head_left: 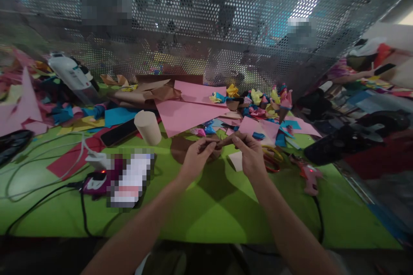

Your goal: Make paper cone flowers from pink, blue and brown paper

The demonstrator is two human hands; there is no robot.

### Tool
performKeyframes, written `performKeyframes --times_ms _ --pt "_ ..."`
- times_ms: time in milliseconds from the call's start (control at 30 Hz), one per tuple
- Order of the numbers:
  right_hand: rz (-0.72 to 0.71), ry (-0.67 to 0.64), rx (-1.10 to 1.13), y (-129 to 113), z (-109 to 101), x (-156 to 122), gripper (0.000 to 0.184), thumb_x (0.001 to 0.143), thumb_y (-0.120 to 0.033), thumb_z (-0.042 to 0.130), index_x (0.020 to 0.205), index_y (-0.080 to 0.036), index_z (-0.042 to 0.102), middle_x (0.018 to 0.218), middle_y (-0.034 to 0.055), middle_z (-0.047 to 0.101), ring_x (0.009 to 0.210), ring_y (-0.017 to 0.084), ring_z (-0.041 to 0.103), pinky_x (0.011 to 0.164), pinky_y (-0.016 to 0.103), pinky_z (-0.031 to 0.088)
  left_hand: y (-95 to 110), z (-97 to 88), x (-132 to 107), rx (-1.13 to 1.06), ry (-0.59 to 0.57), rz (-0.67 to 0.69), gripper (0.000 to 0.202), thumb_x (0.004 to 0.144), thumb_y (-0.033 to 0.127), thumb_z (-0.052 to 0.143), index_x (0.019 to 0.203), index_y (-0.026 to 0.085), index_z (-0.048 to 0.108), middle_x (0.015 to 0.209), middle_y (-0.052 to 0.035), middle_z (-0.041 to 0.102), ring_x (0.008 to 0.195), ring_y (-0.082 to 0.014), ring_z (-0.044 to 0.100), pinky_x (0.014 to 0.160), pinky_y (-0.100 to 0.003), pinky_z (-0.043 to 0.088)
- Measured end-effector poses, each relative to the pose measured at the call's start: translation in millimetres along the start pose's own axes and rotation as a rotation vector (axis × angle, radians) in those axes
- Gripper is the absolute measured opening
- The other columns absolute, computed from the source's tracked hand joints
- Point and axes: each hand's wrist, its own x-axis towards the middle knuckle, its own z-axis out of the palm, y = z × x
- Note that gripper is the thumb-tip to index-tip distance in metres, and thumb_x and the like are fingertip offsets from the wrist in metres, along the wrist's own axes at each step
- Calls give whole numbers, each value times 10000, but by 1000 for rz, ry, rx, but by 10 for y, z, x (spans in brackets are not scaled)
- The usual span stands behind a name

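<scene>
My left hand (197,155) and my right hand (250,154) meet over the green table (209,210), both with fingers pinched on a piece of brown paper (222,142) rolled or folded between them. A brown paper shape (179,148) lies flat on the table just under and left of my left hand. A small pale paper piece (237,160) lies between my hands on the table.
Large pink sheets (187,109) lie behind my hands, with a beige paper roll (147,126) and a black phone (118,132) to the left. Small coloured paper cones (267,101) are piled at the back right. Scissors (272,159) and a pink glue gun (308,176) lie to the right. Cables (38,172) run at the left.
</scene>
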Motion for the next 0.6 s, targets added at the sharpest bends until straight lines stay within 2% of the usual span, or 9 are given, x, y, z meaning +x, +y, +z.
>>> performKeyframes --times_ms 133,300,467,600 --pt "-16 15 -19 30 -4 15 227 756 -432 757 709 -236 654 667 -11 650 693 186 571 716 341 458 -36 -11 35 -145 -24 -127 268 783 389 750 926 165 718 881 -60 759 821 -191 708 760 -310 557" --pt "-89 27 -117 17 -20 25 223 739 -405 770 676 -231 645 731 -6 606 734 187 560 737 337 458 -121 -29 83 -272 -126 -215 411 685 287 821 1063 157 727 976 -80 769 829 -177 719 785 -303 546" --pt "-197 38 -276 -10 -30 2 189 772 -379 751 680 -232 677 881 42 641 926 234 589 837 363 467 -159 -39 101 -140 -189 -162 374 692 190 748 1062 143 768 983 -83 784 882 -198 709 859 -326 548" --pt "-208 81 -334 14 -31 -9 217 812 -389 723 679 -231 659 921 48 638 965 233 577 877 365 453 -147 -13 58 90 -181 -41 329 789 180 617 1078 170 772 996 -68 786 877 -211 696 803 -318 552"
